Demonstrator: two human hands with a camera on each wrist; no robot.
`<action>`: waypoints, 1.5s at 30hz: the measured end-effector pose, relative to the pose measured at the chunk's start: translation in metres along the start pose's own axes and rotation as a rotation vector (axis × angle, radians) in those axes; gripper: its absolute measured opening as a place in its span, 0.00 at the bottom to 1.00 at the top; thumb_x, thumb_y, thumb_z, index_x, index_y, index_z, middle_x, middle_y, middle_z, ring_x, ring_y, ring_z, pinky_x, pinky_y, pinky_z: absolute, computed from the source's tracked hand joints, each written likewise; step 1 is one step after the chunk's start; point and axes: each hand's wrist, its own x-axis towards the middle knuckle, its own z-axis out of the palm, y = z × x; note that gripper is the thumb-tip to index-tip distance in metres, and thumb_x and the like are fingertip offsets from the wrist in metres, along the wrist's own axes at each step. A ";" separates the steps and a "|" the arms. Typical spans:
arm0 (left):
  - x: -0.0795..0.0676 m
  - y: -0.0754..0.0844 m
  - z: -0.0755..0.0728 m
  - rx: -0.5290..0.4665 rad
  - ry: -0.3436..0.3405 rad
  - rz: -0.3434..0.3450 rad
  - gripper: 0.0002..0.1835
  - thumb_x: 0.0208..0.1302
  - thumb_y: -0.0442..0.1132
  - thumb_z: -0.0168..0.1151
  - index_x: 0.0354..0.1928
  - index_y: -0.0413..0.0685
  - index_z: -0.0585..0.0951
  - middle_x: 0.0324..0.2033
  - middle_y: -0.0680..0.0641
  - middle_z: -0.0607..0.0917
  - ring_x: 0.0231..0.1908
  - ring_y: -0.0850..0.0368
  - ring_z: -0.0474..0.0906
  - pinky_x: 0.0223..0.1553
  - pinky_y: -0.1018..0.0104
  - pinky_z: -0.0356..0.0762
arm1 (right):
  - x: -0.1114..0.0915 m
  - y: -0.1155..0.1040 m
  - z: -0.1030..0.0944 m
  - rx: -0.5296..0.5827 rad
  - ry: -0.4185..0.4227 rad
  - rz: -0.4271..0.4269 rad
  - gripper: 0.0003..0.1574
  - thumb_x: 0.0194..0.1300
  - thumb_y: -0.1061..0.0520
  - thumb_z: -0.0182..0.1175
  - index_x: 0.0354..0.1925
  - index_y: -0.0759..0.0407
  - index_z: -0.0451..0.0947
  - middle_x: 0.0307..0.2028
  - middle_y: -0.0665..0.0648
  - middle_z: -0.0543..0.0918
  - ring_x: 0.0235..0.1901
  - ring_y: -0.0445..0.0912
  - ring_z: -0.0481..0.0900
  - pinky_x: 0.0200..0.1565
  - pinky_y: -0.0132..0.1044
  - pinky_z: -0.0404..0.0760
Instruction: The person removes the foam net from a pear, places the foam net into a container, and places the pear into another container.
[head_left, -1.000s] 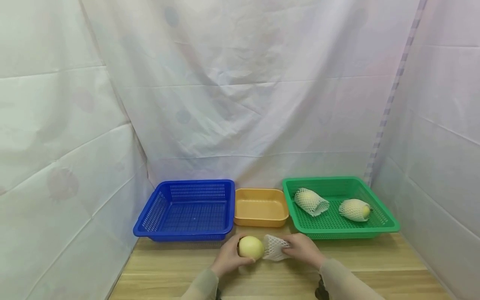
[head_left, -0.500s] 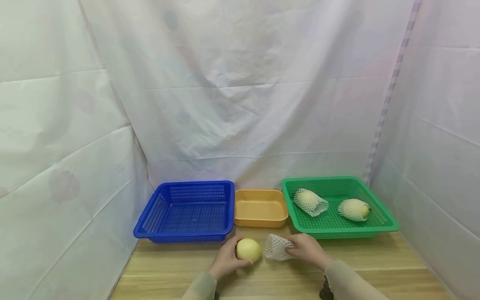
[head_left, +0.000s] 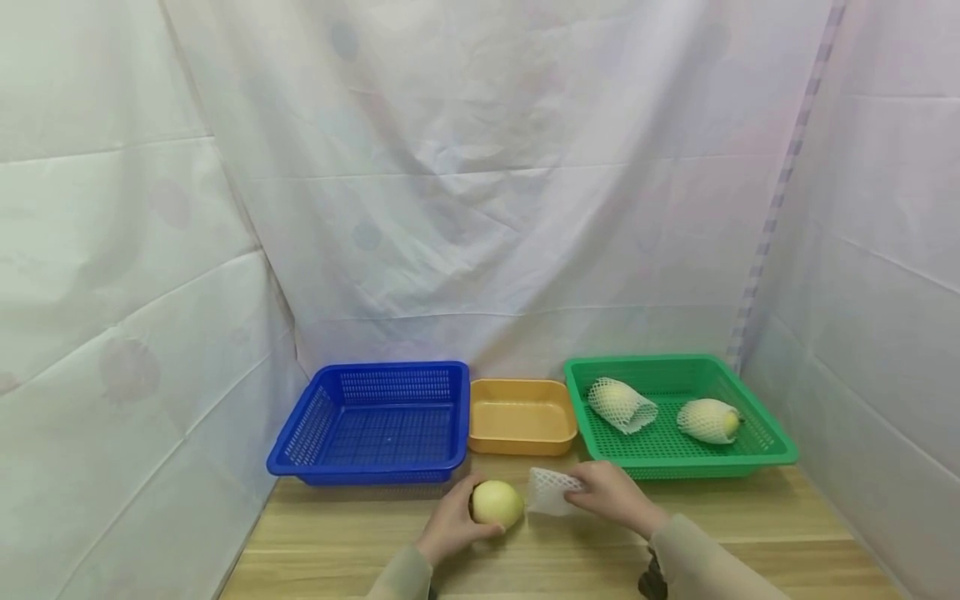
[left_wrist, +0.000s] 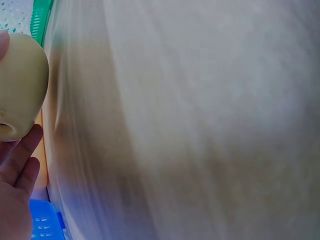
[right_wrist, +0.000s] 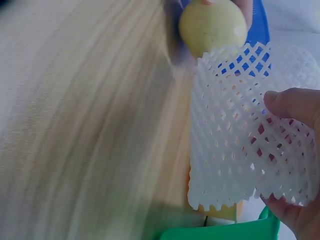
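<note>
In the head view my left hand (head_left: 452, 523) holds a round, pale yellow pear (head_left: 498, 505) over the wooden table, thumb and fingers around its sides. The left wrist view shows the pear (left_wrist: 22, 87) with its dimpled end toward the fingers. My right hand (head_left: 613, 497) pinches a white foam net sleeve (head_left: 549, 492) just right of the pear. Seen from the right wrist, the sleeve (right_wrist: 227, 135) is flattened, with the thumb on its near face. The pear is outside the sleeve, close to its edge; whether they touch I cannot tell.
Behind the hands stand a blue basket (head_left: 459, 463) at left, a small orange-yellow tray (head_left: 522, 447) in the middle and a green basket (head_left: 690, 463) at right. Two net-wrapped pears, one at left (head_left: 617, 402) and one at right (head_left: 705, 419), lie in the green basket. White cloth (head_left: 480, 250) hangs around the table.
My left hand has drawn the pear slightly left and toward me. The sleeve in my right hand shifted right, then back left, and now looks flatter.
</note>
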 end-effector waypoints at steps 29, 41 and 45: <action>-0.004 -0.003 -0.002 -0.033 -0.021 -0.047 0.44 0.44 0.58 0.76 0.62 0.47 0.70 0.52 0.50 0.78 0.50 0.52 0.76 0.49 0.52 0.74 | 0.054 0.003 -0.044 0.013 0.109 0.062 0.14 0.63 0.52 0.65 0.25 0.48 0.71 0.19 0.42 0.70 0.19 0.36 0.63 0.23 0.34 0.66; -0.004 -0.004 -0.001 -0.024 -0.016 -0.040 0.45 0.44 0.59 0.76 0.62 0.46 0.70 0.52 0.49 0.79 0.50 0.53 0.77 0.50 0.52 0.74 | 0.090 0.012 -0.031 0.008 0.190 0.113 0.05 0.60 0.56 0.68 0.35 0.50 0.80 0.26 0.43 0.78 0.23 0.37 0.73 0.27 0.37 0.74; -0.003 -0.004 -0.001 -0.028 -0.013 -0.040 0.44 0.44 0.59 0.76 0.61 0.47 0.71 0.52 0.50 0.79 0.49 0.53 0.77 0.49 0.53 0.74 | 0.099 0.017 -0.021 -0.029 0.182 0.129 0.07 0.60 0.56 0.68 0.38 0.51 0.81 0.31 0.44 0.81 0.28 0.39 0.77 0.30 0.39 0.77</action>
